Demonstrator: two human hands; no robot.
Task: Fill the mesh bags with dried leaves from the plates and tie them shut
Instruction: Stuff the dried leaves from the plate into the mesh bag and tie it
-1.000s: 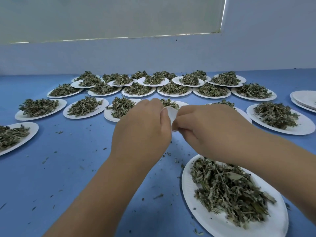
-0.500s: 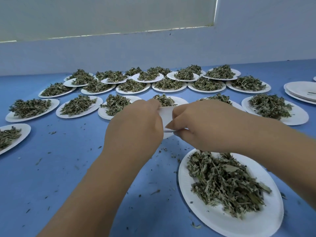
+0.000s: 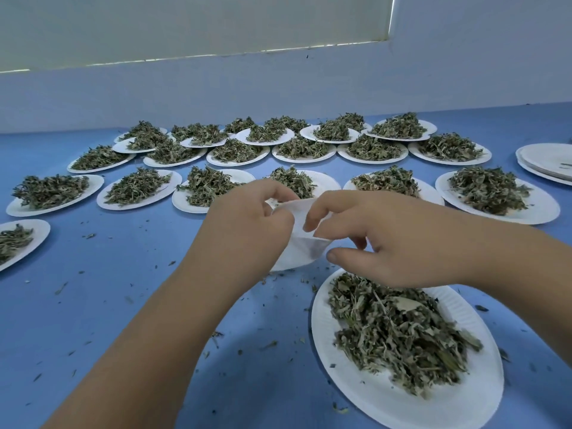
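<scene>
Blue bench (image 3: pixel 93 305): smooth matte top with dry leaf crumbs (image 3: pixel 89 235) scattered on it. Far left: round white paper plate (image 3: pixel 40 230) with a fluted rim, cut off by the frame edge, thin layer of leaves on it. Behind: rows of paper plates (image 3: pixel 93 184) running across, each heaped with crinkled grey-green dried leaves.

Centre: left hand (image 3: pixel 244 224) above the bench, fingers (image 3: pixel 278 193) curled and pinching the left rim of the mesh bag (image 3: pixel 297 249). The bag is white, fine-woven, thin and slightly see-through. It's a soft pouch with the mouth spread into an oval between the hands, held just beyond the near plate (image 3: pixel 387 407). Can't tell if anything's inside.

Right hand (image 3: pixel 387 239): fingers (image 3: pixel 322 209) curled onto the right rim, thumb just under it, gripping the bag. The near plate sits below it, ribbed edge, with a loose leaf pile (image 3: pixel 396 332).

Far right: stack of white plates (image 3: pixel 548 159), a few flecks on top.
</scene>
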